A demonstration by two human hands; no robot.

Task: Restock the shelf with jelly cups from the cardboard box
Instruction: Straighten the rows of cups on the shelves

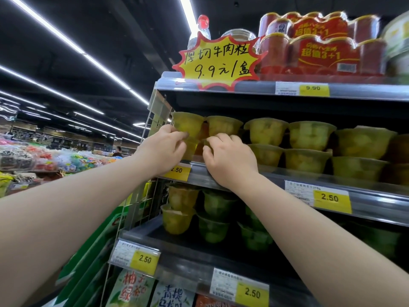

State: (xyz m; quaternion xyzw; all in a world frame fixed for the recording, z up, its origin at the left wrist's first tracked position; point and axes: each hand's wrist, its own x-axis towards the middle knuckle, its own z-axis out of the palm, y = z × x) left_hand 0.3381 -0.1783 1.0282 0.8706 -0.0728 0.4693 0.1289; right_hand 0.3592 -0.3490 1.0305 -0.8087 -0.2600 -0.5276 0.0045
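Left hand (168, 149) and right hand (230, 159) half-hide their gripped jelly cups (191, 150).

Up top, red shrink-wrapped multipacks (321, 45) sit beside a yellow starburst price sign (218, 62), with a red-capped bottle (202, 27) behind it. Yellow 2.50 tags (329, 197) show lower down. Tea packets (132, 289) are at the bottom, bright sweets bins (44, 158) far left, light strips (66, 41) overhead.

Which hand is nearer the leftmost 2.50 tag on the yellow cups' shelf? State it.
Left. The left hand sits just above the 2.50 tag, its wrist covering a corner; the right hand is off to the tag's right.
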